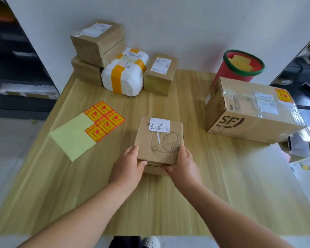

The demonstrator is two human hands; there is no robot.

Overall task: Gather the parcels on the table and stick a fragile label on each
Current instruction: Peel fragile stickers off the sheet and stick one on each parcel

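Our left hand [128, 164] and right hand [183, 164] clasped the headset box [159, 140] at frame centre on the surface [168, 203]; only the SF carton [249, 111] bore a fragile label [283, 95], four parcels upper left remained.

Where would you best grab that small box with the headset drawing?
Probably by its two near corners, from the person's side, as the left hand and right hand do now. The headset box lies flat, squat and narrow, so fingers wrap both side walls.
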